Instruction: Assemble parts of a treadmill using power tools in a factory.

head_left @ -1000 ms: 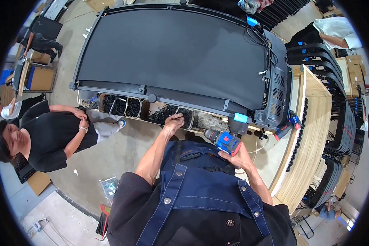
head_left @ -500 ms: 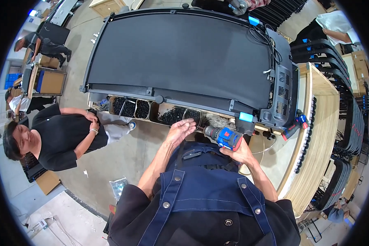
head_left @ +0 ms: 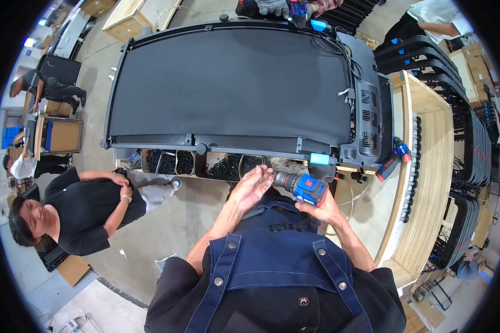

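My right hand (head_left: pixel 326 210) is wrapped round the grip of a blue and black cordless drill (head_left: pixel 310 188), its chuck pointing left. At the tip of the drill, my left hand (head_left: pixel 251 187) is closed in a pinch by the bit; whatever small piece lies between the fingertips is too small to make out. Just beyond both hands, bins of small black screws (head_left: pixel 228 167) sit along the near side of a large black treadmill (head_left: pixel 233 83). The bin behind my left fingers is partly hidden.
A second cordless drill (head_left: pixel 393 160) rests at the treadmill's right end, beside a wooden rack (head_left: pixel 428 183). Across the treadmill, a co-worker's gloved hand (head_left: pixel 272 6) is near another drill (head_left: pixel 298 12). On the left stands a person in black (head_left: pixel 91 208). Black curved frames (head_left: pixel 428 61) are stacked at right.
My left fingertips have come right, up to the drill's tip. The whole view has shifted, so the treadmill sits lower and further left. More of the co-worker's gloved hand and drill shows at the far side.
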Motion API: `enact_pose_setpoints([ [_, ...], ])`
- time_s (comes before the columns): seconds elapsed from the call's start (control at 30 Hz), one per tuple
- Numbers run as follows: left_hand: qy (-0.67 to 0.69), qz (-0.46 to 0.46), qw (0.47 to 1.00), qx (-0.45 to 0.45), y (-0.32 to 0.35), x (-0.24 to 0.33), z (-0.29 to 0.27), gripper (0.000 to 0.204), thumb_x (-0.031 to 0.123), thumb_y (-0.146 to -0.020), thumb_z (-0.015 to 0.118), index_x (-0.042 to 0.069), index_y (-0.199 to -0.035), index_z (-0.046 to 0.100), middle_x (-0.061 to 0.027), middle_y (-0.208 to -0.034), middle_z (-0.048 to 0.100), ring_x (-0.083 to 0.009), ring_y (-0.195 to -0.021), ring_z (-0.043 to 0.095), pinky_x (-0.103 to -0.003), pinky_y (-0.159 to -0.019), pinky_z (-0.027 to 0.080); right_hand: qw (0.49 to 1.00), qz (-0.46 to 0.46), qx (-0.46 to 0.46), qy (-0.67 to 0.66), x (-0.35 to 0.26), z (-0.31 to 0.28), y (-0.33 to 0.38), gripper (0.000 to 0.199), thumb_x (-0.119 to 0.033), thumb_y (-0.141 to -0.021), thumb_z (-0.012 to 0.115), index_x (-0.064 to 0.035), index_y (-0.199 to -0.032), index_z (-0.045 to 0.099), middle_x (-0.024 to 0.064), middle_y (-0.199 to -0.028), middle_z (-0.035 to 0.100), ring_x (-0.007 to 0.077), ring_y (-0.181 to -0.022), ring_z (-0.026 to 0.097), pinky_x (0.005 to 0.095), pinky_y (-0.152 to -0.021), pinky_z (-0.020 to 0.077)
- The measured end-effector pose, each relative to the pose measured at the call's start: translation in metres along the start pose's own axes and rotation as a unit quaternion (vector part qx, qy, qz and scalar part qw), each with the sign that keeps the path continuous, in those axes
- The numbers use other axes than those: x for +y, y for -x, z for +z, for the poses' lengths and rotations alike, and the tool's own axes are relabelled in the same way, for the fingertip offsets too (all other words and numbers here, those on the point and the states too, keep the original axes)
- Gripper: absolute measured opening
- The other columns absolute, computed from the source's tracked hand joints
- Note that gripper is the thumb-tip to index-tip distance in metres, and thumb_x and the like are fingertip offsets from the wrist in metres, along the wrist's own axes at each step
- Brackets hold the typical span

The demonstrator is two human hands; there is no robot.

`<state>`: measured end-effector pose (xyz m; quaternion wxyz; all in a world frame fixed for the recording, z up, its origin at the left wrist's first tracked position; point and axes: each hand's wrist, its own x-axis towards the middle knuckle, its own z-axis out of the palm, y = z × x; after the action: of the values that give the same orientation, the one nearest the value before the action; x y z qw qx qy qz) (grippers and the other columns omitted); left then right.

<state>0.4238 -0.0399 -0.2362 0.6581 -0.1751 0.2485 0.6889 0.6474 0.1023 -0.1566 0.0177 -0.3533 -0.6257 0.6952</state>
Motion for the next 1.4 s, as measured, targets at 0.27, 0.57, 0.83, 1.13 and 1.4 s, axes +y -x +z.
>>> enact_pose_setpoints([
  [0.27,0.018,-0.005,0.999,-0.026,-0.011,-0.008,0.027,0.020,0.020,-0.100,0.063,0.003,-0.109,0.065,-0.0096,-0.108,0.071,-0.0190,-0.098,0.071,-0.030,-0.089,0.062,0.999,-0.022,0.031,-0.037,-0.015,-0.010,0.010,0.033,-0.008,-0.075,0.082,0.0004,-0.105,0.068,0.0071,-0.091,0.073,0.0175,-0.083,0.068,0.0313,-0.081,0.0541],
  [0.57,-0.243,0.014,0.970,0.019,-0.019,-0.011,0.063,0.029,0.030,-0.101,0.065,0.002,-0.109,0.064,-0.0083,-0.095,0.070,-0.0176,-0.087,0.070,-0.029,-0.078,0.058,0.993,0.001,0.075,0.091,-0.037,-0.017,0.028,0.035,-0.010,-0.078,0.081,0.0007,-0.109,0.067,0.0096,-0.095,0.074,0.0181,-0.083,0.069,0.0327,-0.080,0.0551],
  [0.83,-0.080,-0.110,0.990,-0.049,-0.027,-0.020,0.094,0.036,0.037,-0.100,0.063,0.004,-0.114,0.065,-0.0081,-0.103,0.070,-0.0182,-0.092,0.071,-0.031,-0.082,0.060,0.964,0.056,0.116,0.234,-0.085,-0.027,0.037,0.034,-0.011,-0.078,0.079,-0.0008,-0.108,0.067,0.0068,-0.093,0.074,0.0179,-0.082,0.069,0.0340,-0.081,0.0558],
  [1.13,-0.021,-0.172,0.982,-0.078,-0.051,-0.031,0.078,0.040,0.038,-0.100,0.062,0.000,-0.111,0.064,-0.0112,-0.103,0.070,-0.0213,-0.096,0.070,-0.033,-0.087,0.060,0.894,0.115,0.094,0.422,-0.145,-0.030,-0.009,0.031,-0.015,-0.076,0.075,0.0027,-0.100,0.066,0.0218,-0.081,0.070,0.0391,-0.079,0.070,0.0430,-0.074,0.0545],
  [1.4,-0.008,-0.199,0.976,-0.091,-0.062,-0.027,0.063,0.034,0.034,-0.103,0.058,0.003,-0.115,0.064,-0.0094,-0.107,0.068,-0.0218,-0.101,0.068,-0.036,-0.092,0.058,0.867,0.177,0.060,0.461,-0.167,-0.018,-0.036,0.032,-0.011,-0.073,0.076,0.0021,-0.099,0.064,0.0177,-0.082,0.069,0.0324,-0.077,0.069,0.0422,-0.076,0.0547],
])
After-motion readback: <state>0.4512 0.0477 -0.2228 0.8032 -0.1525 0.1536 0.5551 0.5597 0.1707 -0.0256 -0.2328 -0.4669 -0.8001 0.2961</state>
